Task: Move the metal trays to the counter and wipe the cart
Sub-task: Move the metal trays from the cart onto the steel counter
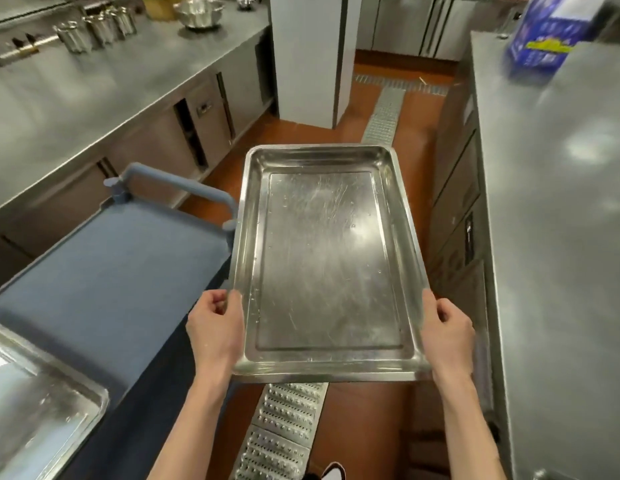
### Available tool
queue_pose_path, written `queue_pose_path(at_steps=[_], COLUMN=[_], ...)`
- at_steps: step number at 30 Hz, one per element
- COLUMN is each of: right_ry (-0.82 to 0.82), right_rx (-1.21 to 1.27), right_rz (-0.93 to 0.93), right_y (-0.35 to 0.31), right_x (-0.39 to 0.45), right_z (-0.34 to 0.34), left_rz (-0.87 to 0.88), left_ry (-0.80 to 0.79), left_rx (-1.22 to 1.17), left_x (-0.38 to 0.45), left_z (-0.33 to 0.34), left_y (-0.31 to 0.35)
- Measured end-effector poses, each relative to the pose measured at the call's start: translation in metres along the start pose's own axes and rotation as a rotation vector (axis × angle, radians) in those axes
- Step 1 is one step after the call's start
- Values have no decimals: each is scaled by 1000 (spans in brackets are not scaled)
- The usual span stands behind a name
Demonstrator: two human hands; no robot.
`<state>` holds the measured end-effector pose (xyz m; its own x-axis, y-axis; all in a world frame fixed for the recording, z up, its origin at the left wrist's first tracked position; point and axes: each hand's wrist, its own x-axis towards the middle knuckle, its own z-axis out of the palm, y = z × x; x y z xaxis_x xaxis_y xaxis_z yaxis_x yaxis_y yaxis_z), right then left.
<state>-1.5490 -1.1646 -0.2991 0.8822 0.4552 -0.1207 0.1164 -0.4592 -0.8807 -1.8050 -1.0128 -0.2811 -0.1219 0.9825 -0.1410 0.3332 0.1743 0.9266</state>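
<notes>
Head view: left hand (216, 329) and right hand (447, 329) grip the metal tray (327, 258), fingers hidden beneath; second tray (34, 403) cut off on blue cart (104, 271).

Two metal trays: one large tray (327, 258) held in the air, one second tray (34, 403) on the cart at lower left. Two hands: left hand (215, 330), right hand (447, 332). One blue-grey cart (104, 271). Two steel counters: left counter (76, 98), right counter (561, 220). Several steel canisters (93, 31), blurred, number uncertain. Two steel bowls: large bowl (198, 11), small bowl (247, 2). One blue box (547, 32). Two floor drain gratings: near grating (280, 431), far grating (384, 114).
</notes>
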Motion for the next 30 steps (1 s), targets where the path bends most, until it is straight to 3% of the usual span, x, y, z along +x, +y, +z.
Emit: queue_pose_path(at_steps=[13, 30], right_ry=[298, 744], right_rx=[1, 102], right_rz=[126, 345], right_y=[48, 82], right_x=[26, 22], right_z=[-107, -168], left_rz=[118, 318], left_ry=[-252, -740], left_rx=[54, 102], left_x=[-41, -55], left_z=[120, 276], left_y=[43, 96])
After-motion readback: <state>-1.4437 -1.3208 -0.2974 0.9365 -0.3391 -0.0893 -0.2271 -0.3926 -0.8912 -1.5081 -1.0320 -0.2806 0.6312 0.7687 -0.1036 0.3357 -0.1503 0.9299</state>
